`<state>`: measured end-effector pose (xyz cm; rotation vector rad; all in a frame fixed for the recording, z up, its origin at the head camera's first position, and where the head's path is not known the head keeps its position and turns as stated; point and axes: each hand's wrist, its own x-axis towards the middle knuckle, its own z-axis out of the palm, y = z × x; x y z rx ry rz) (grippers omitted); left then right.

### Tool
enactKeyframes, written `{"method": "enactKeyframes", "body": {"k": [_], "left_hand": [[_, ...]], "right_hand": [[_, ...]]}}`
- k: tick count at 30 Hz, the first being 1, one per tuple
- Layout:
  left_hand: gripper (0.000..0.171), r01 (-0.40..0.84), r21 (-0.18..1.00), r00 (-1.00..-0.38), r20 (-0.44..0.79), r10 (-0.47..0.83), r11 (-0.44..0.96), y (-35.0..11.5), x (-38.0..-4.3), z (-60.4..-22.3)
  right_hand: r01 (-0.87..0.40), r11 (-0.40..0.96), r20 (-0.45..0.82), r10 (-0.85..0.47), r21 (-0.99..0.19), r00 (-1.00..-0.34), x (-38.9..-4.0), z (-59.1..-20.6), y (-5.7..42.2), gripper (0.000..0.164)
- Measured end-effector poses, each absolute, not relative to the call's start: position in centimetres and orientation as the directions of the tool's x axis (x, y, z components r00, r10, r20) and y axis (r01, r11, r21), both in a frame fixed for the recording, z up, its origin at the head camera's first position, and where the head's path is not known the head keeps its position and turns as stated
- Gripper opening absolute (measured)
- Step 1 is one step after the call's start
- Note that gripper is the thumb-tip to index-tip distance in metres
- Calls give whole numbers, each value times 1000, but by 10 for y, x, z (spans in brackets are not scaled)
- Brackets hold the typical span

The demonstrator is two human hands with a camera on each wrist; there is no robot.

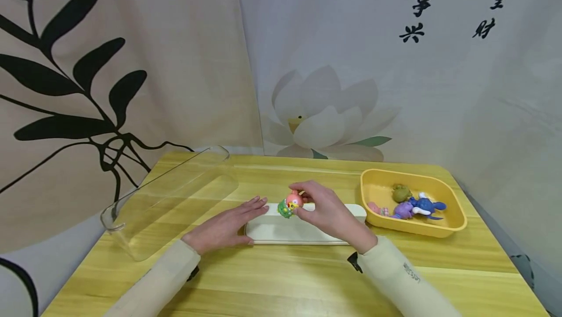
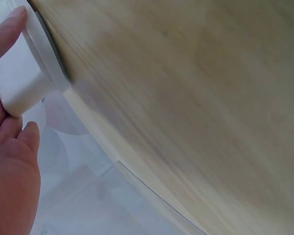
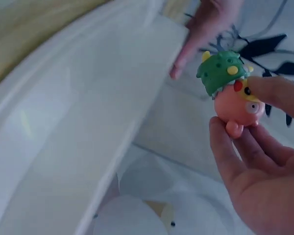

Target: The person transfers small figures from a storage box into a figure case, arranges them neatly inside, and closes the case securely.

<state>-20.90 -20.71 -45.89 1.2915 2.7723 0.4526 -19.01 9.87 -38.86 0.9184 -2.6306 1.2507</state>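
Note:
A small toy figure (image 1: pixel 291 202), pink with a green spotted cap, is tipped over sideways in the head view. My right hand (image 1: pixel 331 212) pinches it between thumb and fingers above a long white base (image 1: pixel 298 234). In the right wrist view the toy figure (image 3: pixel 235 105) is apart from the base (image 3: pixel 88 107), and the right hand (image 3: pixel 269 161) supports it from below. My left hand (image 1: pixel 226 224) holds the left end of the base, thumb at the front and fingers toward the back. The left wrist view shows that thumb on the base's rim (image 2: pixel 36 46).
A yellow bin (image 1: pixel 412 229) with several toy figures (image 1: pixel 423 205) stands at the right, close to the base. A clear plastic cover (image 1: pixel 175 200) lies at the left of the wooden table (image 1: pixel 285 278). Printed cloth (image 1: pixel 197 63) hangs behind.

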Motion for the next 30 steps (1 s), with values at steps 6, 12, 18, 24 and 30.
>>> {"method": "enactKeyframes", "body": {"k": [6,12,18,24,30], "left_hand": [[91,721,309,-664,50,746,621,-206,-209,-458],[92,697,333,-682,35,730,635,-206,-209,-457],[93,698,335,-682,40,730,634,-207,-209,-458],[91,708,329,-674,52,737,625,-207,-209,-459],[93,695,337,-684,37,728,635,-207,-208,-457]], "right_hand": [[-626,557,304,-565,-546,-767,-188,-405,71,45],[-739,581,350,-652,-341,-673,-186,-417,55,42],[-786,563,372,-693,-257,-618,-187,-426,47,46],[-811,556,396,-713,-183,-578,-187,-433,41,53],[-811,561,399,-714,-164,-575,-185,-436,38,51]]}}
